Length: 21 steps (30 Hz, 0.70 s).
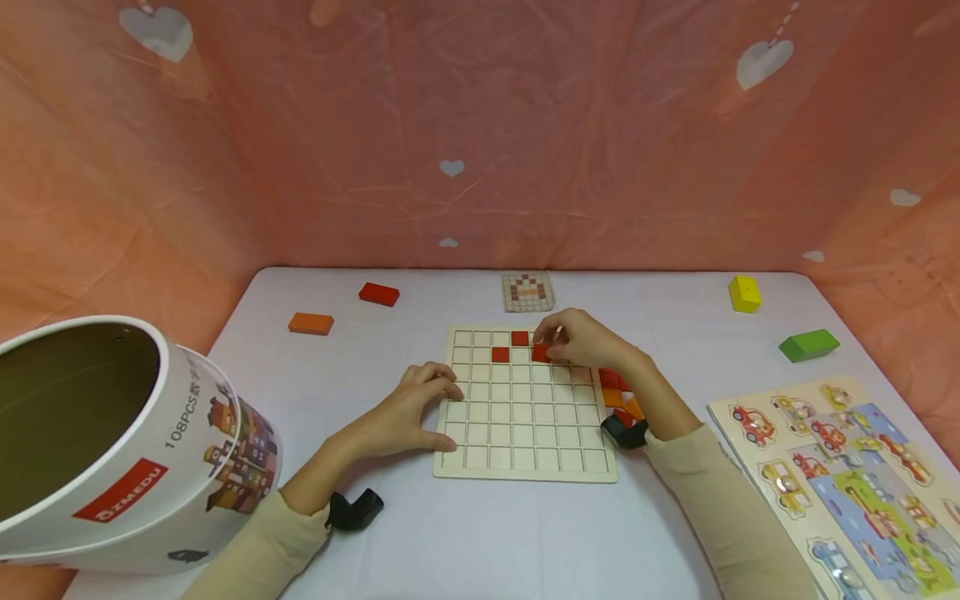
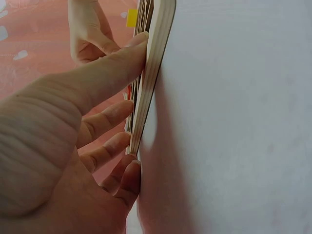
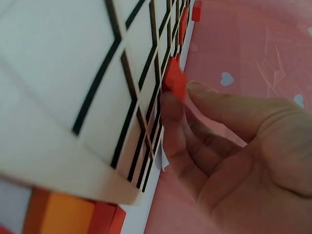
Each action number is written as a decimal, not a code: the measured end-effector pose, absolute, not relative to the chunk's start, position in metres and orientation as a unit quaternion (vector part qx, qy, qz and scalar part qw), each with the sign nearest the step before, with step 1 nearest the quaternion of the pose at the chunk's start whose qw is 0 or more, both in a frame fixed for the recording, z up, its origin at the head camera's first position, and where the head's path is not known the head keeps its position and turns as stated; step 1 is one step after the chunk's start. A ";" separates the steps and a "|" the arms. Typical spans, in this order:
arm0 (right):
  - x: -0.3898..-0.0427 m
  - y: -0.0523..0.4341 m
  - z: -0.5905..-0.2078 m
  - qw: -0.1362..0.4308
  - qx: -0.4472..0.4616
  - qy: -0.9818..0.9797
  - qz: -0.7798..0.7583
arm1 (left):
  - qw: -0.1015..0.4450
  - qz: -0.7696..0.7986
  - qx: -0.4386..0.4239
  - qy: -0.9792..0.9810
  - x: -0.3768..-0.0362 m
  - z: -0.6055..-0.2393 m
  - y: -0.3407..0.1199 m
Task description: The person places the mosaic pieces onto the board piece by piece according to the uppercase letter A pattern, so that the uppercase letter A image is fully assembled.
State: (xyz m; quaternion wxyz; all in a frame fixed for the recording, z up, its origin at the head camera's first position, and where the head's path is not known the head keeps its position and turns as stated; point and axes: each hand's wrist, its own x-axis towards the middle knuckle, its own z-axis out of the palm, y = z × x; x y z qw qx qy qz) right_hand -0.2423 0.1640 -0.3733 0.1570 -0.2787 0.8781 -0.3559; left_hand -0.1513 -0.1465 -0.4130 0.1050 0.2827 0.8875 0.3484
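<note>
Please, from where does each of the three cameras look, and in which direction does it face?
Head: sits high, faces forward and down at the white table; shows both forearms, the left hand and right hand on the pale wooden grid board.
Left wrist: sits behind the left hand, faces along the board's edge; shows palm and fingers.
Right wrist: sits behind the right hand, faces across the board; shows fingers pinching a small red square tile.
Shared: all three show the board.

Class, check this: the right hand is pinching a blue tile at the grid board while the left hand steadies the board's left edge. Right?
Not quite. The tile in the right hand is red, as the right wrist view shows. The left hand does steady the grid board.
</note>
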 end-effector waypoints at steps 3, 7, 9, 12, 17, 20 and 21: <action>-0.239 0.167 -0.372 0.147 -0.274 0.882 -0.355 | 0.105 0.348 0.284 0.887 -0.152 -0.413 -0.147; -0.231 0.170 -0.371 0.130 -0.274 0.886 -0.351 | 0.105 0.349 0.285 0.887 -0.152 -0.413 -0.147; -0.224 0.170 -0.370 0.124 -0.285 0.893 -0.325 | 0.106 0.349 0.284 0.887 -0.151 -0.413 -0.146; -0.209 0.169 -0.369 0.141 -0.294 0.910 -0.255 | 0.108 0.348 0.284 0.887 -0.151 -0.413 -0.146; -0.186 0.166 -0.368 0.181 -0.283 0.929 -0.153 | 0.107 0.346 0.282 0.888 -0.151 -0.412 -0.146; -0.179 0.164 -0.368 0.185 -0.273 0.935 -0.133 | 0.106 0.345 0.280 0.889 -0.151 -0.412 -0.147; -0.178 0.164 -0.368 0.185 -0.271 0.936 -0.129 | 0.106 0.345 0.280 0.889 -0.151 -0.412 -0.147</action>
